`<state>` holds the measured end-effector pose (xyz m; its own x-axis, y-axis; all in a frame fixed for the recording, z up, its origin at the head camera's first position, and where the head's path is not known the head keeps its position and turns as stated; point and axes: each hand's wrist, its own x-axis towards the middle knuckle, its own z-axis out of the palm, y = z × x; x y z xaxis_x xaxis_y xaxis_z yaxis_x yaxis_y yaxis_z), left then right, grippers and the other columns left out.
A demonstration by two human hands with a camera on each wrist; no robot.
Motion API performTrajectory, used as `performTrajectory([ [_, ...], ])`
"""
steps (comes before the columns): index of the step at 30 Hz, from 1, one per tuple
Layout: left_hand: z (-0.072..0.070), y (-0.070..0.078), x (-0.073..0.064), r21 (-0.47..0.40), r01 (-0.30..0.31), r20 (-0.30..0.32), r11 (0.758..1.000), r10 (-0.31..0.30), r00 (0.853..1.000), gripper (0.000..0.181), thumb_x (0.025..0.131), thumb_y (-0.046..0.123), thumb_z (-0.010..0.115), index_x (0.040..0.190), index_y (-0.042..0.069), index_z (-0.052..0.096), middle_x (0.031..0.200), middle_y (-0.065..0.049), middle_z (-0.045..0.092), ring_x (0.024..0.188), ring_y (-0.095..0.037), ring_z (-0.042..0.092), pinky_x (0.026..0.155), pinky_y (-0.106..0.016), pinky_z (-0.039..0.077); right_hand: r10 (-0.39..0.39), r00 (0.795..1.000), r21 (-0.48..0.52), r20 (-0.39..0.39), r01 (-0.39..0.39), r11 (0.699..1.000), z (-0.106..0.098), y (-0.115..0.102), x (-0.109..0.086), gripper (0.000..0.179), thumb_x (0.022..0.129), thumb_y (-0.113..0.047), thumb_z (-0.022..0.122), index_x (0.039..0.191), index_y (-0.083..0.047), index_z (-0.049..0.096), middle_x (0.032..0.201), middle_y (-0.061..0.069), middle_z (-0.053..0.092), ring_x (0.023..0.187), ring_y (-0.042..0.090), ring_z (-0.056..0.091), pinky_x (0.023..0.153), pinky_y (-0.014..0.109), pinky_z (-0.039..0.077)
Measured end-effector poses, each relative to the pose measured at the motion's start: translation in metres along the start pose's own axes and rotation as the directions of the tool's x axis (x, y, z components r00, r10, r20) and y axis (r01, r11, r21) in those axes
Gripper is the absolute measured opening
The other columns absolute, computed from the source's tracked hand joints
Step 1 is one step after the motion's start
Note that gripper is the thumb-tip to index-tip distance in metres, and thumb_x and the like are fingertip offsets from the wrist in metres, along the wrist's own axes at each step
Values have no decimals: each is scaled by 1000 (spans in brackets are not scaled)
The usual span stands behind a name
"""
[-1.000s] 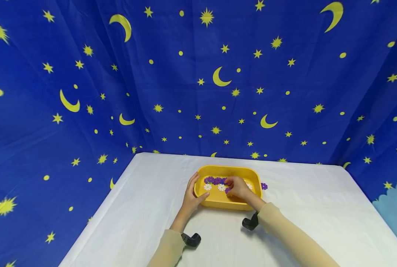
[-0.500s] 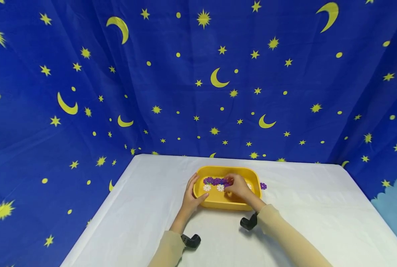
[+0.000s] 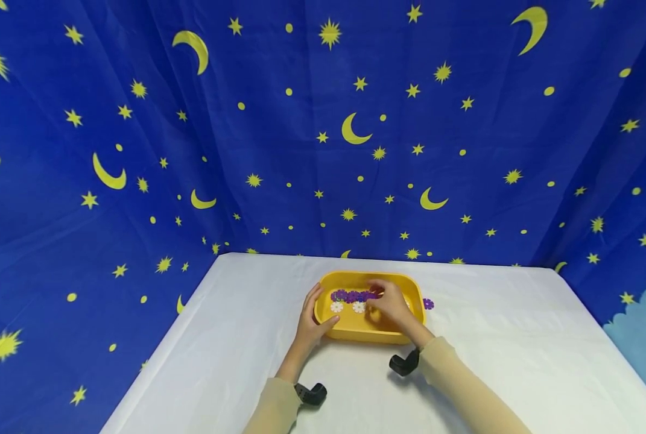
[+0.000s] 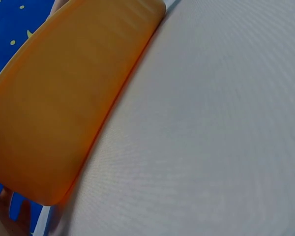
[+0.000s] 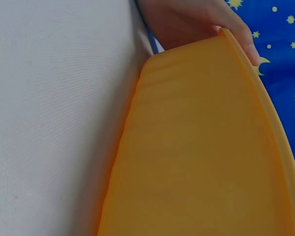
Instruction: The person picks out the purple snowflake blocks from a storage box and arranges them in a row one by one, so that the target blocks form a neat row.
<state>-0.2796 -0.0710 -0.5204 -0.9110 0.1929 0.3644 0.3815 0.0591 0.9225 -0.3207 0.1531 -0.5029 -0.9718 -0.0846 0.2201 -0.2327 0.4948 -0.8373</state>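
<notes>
A yellow plastic tub (image 3: 355,334) stands on the white table. My left hand (image 3: 307,324) grips its left end, thumb over the front rim and fingers along the outer side. In the right wrist view that hand (image 5: 201,22) shows at the tub's corner. Inside, several purple flower-shaped pieces (image 3: 351,296) form a row along the back. White flower pieces (image 3: 358,307) lie in front of them. My right hand (image 3: 390,302) reaches into the tub, curled fingers and thumb about a purple flower piece at the row's right end; the fingers partly hide it.
One purple flower piece (image 3: 428,304) lies on the table (image 3: 496,325), just outside the tub's right end. A blue curtain (image 3: 279,138) with yellow stars and moons hangs behind the table and on both sides. The left wrist view shows mostly the tub's outer wall (image 4: 69,98).
My right hand has shifted a purple flower piece away from me, from near the tub's middle to the right end of the purple row. The left hand keeps its grip on the tub.
</notes>
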Motion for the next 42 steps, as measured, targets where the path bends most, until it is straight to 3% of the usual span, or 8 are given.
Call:
performTrajectory([
  [6,0,0,-1,-14,-8,-7,1000,8,1000,74,79,1,70,142,-10,33,155,-24,21,145,-41,19,119,-50,18,-32,995,4,-91,32,999,-1,-2,-3,42,73,3,71,113,7,64,104,23,67,96,32,62,87,45,56],
  [15,0,-4,0,-27,-12,-6,1000,12,1000,75,78,2,71,141,-9,33,156,-23,21,144,-41,19,118,-53,19,-88,972,15,-218,94,995,-6,-8,-7,42,71,3,71,112,8,63,104,25,67,91,32,62,84,43,55],
  [21,-1,-3,-2,-14,1,-9,1000,-1,1000,75,78,3,71,141,-9,34,156,-23,22,145,-41,20,118,-50,19,-48,964,7,-260,52,999,-13,-9,-12,42,73,-1,72,114,3,64,106,20,68,95,30,63,88,44,55],
  [24,-1,-1,-2,-25,5,-7,1000,-5,1000,76,78,4,72,141,-9,33,156,-23,21,145,-41,19,118,-48,19,-60,953,38,-296,74,997,-15,-8,-15,41,72,2,71,113,6,64,105,22,67,94,32,64,88,45,55],
  [28,0,-1,-2,-45,7,-10,999,-7,1000,76,78,4,72,142,-9,34,156,-22,21,145,-41,18,119,-48,19,-76,935,73,-346,107,992,-19,-5,-17,39,72,6,71,110,8,64,102,26,67,91,35,64,85,37,57],
  [32,0,-1,-3,-47,9,-16,999,-10,1000,75,78,3,72,141,-10,34,156,-23,22,145,-41,19,119,-48,18,-39,923,106,-382,86,991,-25,-5,-21,39,72,6,71,110,7,65,102,25,68,92,33,64,83,25,56],
  [36,-1,-2,-3,-39,5,-14,999,-5,1000,76,77,4,73,141,-10,34,156,-24,22,145,-41,19,119,-49,19,-12,905,131,-426,75,989,-34,-5,-24,38,73,7,72,110,7,65,102,25,68,92,31,63,83,22,56],
  [42,0,-3,-2,-37,2,-17,999,-2,1000,75,77,3,73,141,-10,34,155,-24,22,144,-42,20,118,-49,19,26,867,140,-497,51,989,-50,0,-27,36,74,5,73,110,6,66,102,26,68,86,10,61,78,8,52],
])
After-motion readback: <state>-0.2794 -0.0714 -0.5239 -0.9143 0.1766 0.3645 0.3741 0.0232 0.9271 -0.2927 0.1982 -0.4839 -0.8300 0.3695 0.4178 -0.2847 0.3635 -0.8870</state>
